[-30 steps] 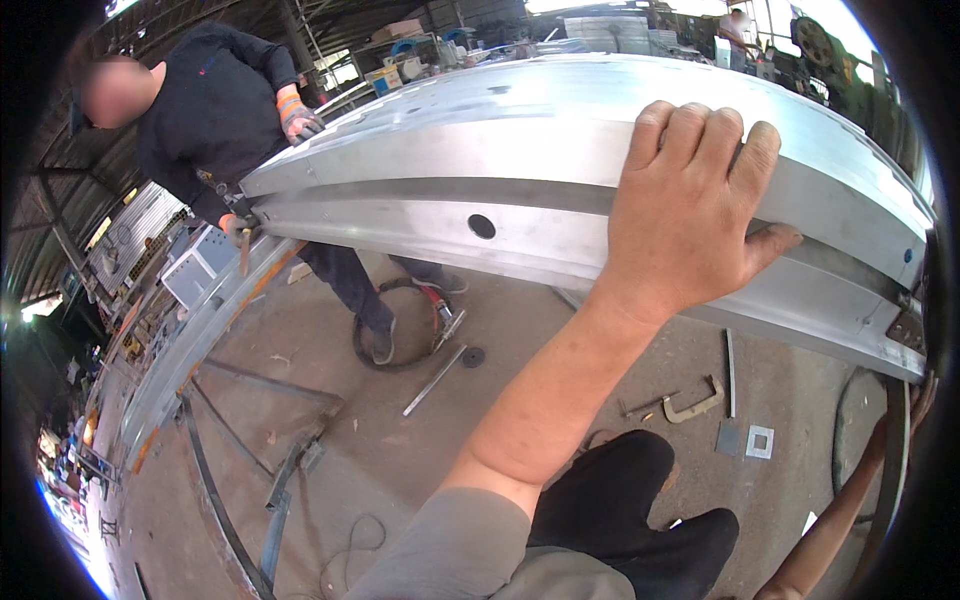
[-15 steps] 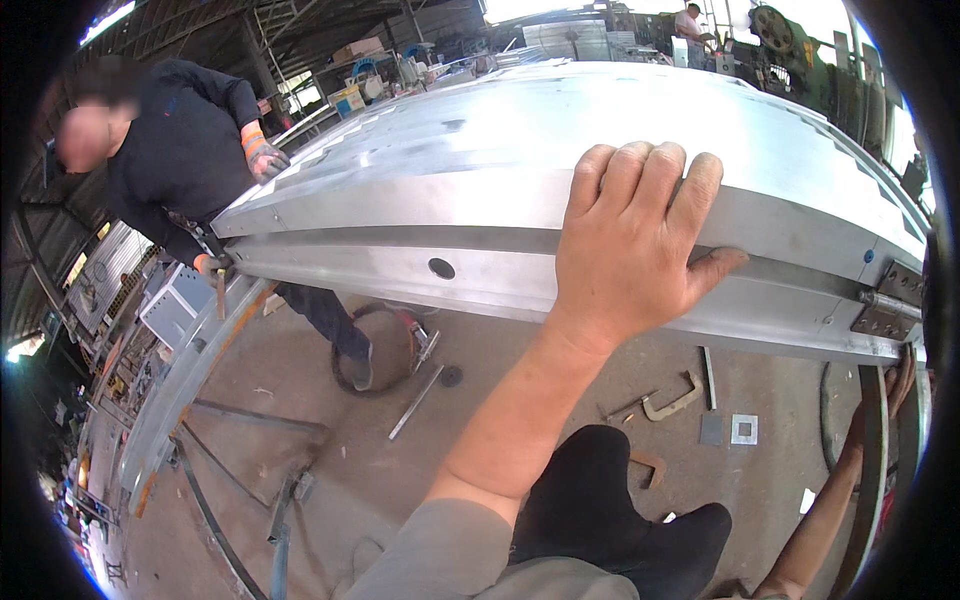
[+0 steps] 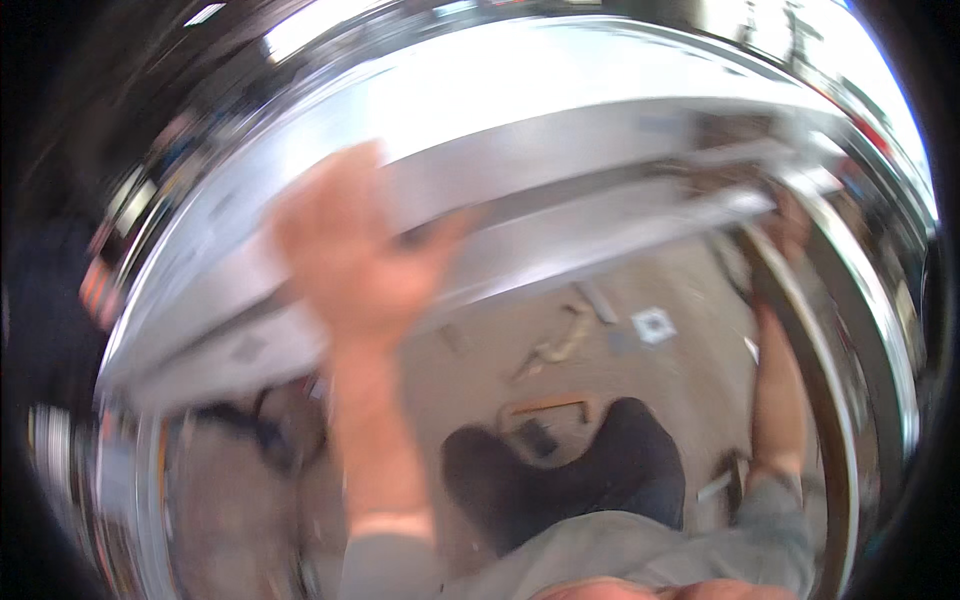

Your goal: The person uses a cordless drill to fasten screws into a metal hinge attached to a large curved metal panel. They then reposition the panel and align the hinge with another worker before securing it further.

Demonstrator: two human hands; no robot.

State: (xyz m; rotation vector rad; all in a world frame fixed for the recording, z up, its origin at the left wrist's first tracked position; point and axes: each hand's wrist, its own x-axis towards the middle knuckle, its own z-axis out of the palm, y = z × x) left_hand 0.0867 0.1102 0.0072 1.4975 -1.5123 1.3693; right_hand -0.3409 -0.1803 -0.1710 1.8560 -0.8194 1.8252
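A large silvery metal panel (image 3: 530, 155), with a grooved edge facing me, spans the view. My left hand (image 3: 350, 245) lies over its near edge, thumb spread apart; motion smears the fingers. At the panel's right end my right hand (image 3: 788, 222) is beside the brown hinge (image 3: 735, 150). Its fingers are blurred, and whether they grip anything does not show. The right forearm passes behind a metal bar (image 3: 800, 335) that slopes down from the panel's end.
On the concrete floor lie a pale C-clamp (image 3: 562, 340), an orange-brown clamp (image 3: 548, 403) and a square plate with a hole (image 3: 654, 325). Another person's dark sleeve (image 3: 45, 310) and orange-striped glove (image 3: 100, 293) show at the far left. A second metal rail (image 3: 880, 330) stands at the right.
The view has swung right and is blurred. My left hand appears farther left, still at the panel edge. My right hand and the hinge show more fully; the co-worker is now mostly in shadow.
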